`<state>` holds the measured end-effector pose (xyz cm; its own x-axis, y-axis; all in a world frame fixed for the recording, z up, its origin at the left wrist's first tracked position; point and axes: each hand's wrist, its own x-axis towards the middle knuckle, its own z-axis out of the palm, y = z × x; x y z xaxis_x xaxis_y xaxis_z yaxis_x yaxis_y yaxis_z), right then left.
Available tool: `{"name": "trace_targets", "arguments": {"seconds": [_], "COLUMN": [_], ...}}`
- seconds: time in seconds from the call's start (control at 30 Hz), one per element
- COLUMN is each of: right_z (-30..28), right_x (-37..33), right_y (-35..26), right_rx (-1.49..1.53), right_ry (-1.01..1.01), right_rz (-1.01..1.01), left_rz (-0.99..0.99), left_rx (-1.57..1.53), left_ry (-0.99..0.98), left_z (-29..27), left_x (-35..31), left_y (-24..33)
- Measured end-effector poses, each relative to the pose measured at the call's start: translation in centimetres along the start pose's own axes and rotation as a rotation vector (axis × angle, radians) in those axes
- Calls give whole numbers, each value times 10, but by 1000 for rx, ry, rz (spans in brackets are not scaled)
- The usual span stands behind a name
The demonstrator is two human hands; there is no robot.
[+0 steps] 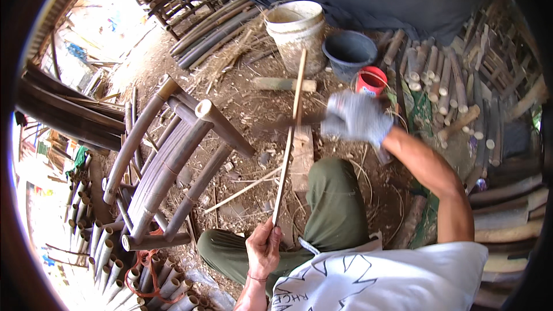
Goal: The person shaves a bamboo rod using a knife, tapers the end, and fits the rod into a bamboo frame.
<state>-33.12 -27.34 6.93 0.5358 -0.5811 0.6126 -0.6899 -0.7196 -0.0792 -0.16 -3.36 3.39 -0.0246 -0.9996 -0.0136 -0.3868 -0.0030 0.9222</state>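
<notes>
My bare left hand (264, 247) is closed round the lower end of a long, thin bamboo strip (285, 167). The strip slants up and away from me, its far end in front of the white bucket. A grey glove covers my right hand (354, 118), which is raised to the right of the strip and smeared by motion. Its fingers wrap the handle of a knife whose dark, blurred blade (294, 121) points left and meets or crosses the strip; whether they touch I cannot tell. A flat wooden board (302, 158) lies on the ground below.
A bamboo chair frame (173, 161) stands at left, above bundled bamboo poles (109, 253). A dirty white bucket (296, 34), a dark basin (349, 52) and a red pail (371, 80) sit at the back. Cut bamboo pieces (438, 75) are piled at right.
</notes>
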Motion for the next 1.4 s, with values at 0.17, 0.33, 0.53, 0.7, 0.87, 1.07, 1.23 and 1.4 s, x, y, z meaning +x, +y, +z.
{"name": "trace_targets", "arguments": {"seconds": [0.17,0.33,0.53,0.7,0.87,1.07,1.23,1.4], "right_z": [-39,-21,-3,8,-4,-26,-15,10], "right_x": [17,-1,-10,3,16,12,12,-4], "right_y": [55,-84,-117,-99,-26,59,-68,-120], "right_rx": [174,330,270,247,288,226,364,287], "right_ry": [330,-37,-42,8,59,383,37,-2], "right_rz": [721,519,439,444,825,810,491,173], "left_rz": [-187,-75,-35,-53,-147,-158,-216,-238], "left_rx": [-379,-557,-626,-664,-453,-611,-1040,-1271], "left_ry": [-32,-68,-11,54,-82,-111,-197,-206], "left_z": [10,24,37,40,29,-11,2,26], "left_x": [-2,85,105,92,33,-31,57,108], "left_y": [1,69,80,66,49,2,34,67]}}
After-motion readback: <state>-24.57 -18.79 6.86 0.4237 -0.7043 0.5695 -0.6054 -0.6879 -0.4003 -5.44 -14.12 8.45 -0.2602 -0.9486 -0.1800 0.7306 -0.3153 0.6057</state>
